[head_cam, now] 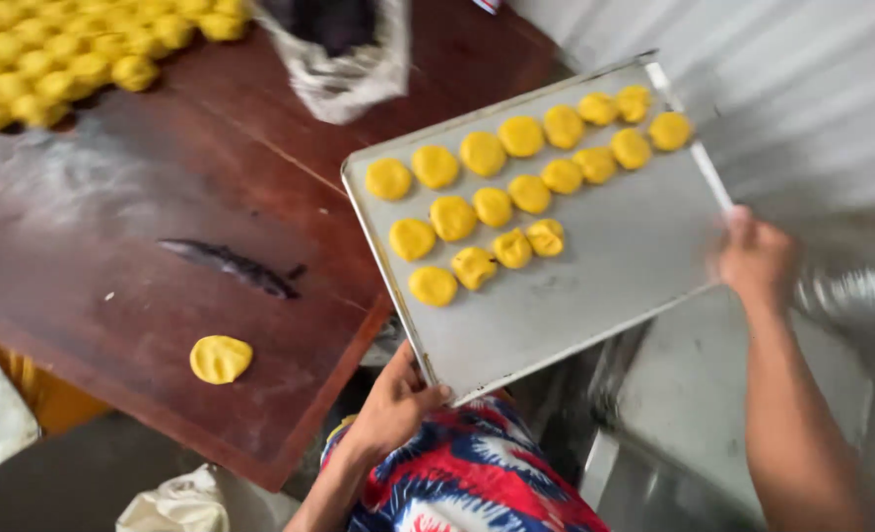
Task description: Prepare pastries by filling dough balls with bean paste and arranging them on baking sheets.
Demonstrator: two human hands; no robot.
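A grey metal baking tray [605, 276] is held tilted in the air, partly over the corner of a dark wooden table [112, 197]. Several flat yellow dough discs [516, 187] lie on it in rows across its upper half. My left hand [393, 404] grips the tray's near corner from below. My right hand [753, 258] holds the tray's right edge. One single yellow dough disc [221, 359] rests on the table near its front edge.
Several yellow dough balls [63, 54] are heaped at the table's far left. A plastic bag [344, 54] with dark contents sits at the back. A dark smear [231, 266] marks the tabletop. Metal surfaces [694, 394] lie at the right, and a white cloth [176, 502] below.
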